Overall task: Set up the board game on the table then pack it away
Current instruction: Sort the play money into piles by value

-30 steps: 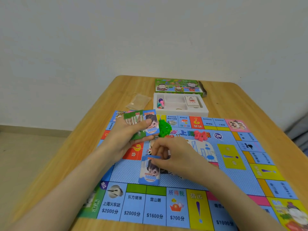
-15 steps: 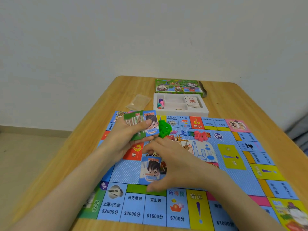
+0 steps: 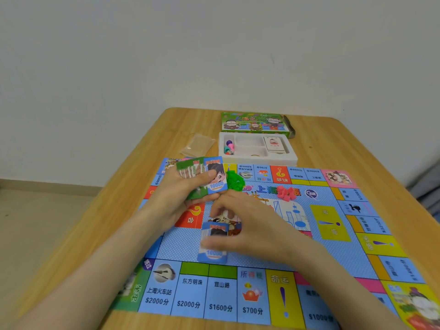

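The colourful game board lies spread over the wooden table. My left hand grips a fanned stack of play money above the board's far left part; a blue 10000 note is on top. My right hand is low over the board's middle, its blurred fingers lying across a single blue 10000 note that rests flat on the board. A pile of green houses and a pile of red pieces sit on the board beyond my hands.
Behind the board stands a white tray holding coloured pawns and a card deck. The green box lid lies behind it. A clear plastic bag lies left of the tray. The wall is close behind.
My right hand laid the blue note flat on the board, then slid its fingers down over it. My left hand and its stack of money stayed in place.
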A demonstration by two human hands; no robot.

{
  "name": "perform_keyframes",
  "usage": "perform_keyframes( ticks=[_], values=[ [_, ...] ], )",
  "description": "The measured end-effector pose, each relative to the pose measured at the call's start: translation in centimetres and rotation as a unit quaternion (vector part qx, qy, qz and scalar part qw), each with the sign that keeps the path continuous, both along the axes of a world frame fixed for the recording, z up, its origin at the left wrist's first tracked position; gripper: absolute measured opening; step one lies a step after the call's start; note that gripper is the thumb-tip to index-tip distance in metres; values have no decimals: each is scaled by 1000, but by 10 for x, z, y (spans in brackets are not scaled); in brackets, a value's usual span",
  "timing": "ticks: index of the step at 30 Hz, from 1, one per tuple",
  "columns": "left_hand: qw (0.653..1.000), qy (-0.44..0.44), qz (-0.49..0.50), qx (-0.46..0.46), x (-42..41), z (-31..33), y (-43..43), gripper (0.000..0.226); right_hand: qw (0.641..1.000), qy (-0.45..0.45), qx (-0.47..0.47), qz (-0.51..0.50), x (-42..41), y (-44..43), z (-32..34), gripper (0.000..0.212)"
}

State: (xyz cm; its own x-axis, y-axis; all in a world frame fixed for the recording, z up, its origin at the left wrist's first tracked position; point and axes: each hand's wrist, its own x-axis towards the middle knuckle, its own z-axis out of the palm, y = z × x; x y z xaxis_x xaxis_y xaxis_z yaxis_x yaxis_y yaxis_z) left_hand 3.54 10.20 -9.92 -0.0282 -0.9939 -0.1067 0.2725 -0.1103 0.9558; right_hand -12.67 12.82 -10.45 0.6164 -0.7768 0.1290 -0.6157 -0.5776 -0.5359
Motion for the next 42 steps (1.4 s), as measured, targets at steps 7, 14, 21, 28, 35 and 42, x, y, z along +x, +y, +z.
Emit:
perform_keyframes(
  ticks=[7,14,21,28,35,42],
  values=[
    [997,-33,-72,-6,-1,4,5,21,938,-282,56,-194,-2,-11,1,38],
    [985,-78,-152,-12,-6,4,10,21,910,-353,105,-193,-4,-10,4,14],
    [985,-75,-155,-7,-5,3,9,30,913,-350,79,-192,-5,-10,6,21],
    [988,-76,-134,7,-5,3,7,26,921,-313,0,-233,-6,-13,2,18],
    [999,-14,-28,30,1,1,1,28,908,-345,80,-225,-8,-11,9,16],
    [1000,-10,-13,25,1,0,0,15,974,-143,144,-98,3,-6,0,14]
  ],
)
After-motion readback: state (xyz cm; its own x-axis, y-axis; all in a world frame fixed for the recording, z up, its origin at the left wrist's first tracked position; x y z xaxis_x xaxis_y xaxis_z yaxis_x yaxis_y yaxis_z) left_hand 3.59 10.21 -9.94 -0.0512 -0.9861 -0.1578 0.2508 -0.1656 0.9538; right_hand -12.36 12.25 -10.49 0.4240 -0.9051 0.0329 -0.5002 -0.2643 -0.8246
